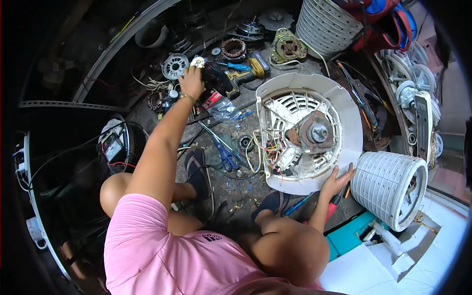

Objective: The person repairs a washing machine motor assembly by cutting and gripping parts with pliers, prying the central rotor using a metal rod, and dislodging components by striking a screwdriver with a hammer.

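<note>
My left hand (191,84) is stretched out to the back of the floor, its fingertips closed at a small shiny pale metal part (198,62). Near it lie a round slotted motor cover (174,66) and a yellow-black cordless drill (241,76). On the right, my right hand (336,183) is open, fingers apart, against the lower edge of a white round plastic housing (350,132). Inside that housing sit a slotted grille and a rusty motor (317,132) with a metal shaft. Loose coloured wires (270,155) hang at its left side.
Scissors (227,157) with blue handles and a clear plastic bag (225,109) lie between my feet and the drill. A white perforated tub (388,189) lies at right; another (327,27) stands behind. Copper-wound stators (233,48), cables and tools cover the dirty floor.
</note>
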Action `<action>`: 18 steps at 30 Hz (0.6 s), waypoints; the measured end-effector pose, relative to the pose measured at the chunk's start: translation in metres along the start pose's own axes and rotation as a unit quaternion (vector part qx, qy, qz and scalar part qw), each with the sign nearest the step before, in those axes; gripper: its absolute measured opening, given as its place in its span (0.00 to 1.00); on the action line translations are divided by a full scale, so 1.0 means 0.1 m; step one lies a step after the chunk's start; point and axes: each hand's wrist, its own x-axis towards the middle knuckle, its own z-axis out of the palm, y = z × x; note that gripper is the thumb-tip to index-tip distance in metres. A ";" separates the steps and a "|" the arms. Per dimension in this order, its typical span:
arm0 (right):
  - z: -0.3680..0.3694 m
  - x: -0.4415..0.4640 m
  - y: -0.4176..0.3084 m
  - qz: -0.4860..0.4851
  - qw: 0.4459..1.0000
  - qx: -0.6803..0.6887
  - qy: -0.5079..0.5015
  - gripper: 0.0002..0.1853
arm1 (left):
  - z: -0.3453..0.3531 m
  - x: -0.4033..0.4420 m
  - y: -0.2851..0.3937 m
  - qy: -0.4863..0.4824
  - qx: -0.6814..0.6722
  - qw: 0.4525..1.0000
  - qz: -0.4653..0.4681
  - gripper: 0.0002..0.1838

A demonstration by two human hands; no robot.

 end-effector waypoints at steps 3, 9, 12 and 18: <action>0.04 0.00 -0.01 0.002 0.999 -0.043 -0.006 0.30 | 0.18 0.31 -0.46 -0.070 0.178 0.966 0.172 0.30; 0.05 0.01 -0.03 -0.012 0.997 -0.070 -0.015 0.29 | 0.25 0.95 -0.40 -0.208 0.089 0.964 0.140 0.42; 0.05 0.02 0.00 -0.025 0.996 -0.079 -0.007 0.27 | 0.30 0.95 -0.47 -0.218 0.040 0.960 0.171 0.35; 0.08 0.03 0.03 -0.032 0.995 -0.096 -0.001 0.28 | -0.04 0.48 -0.77 -0.092 -0.102 0.919 0.369 0.17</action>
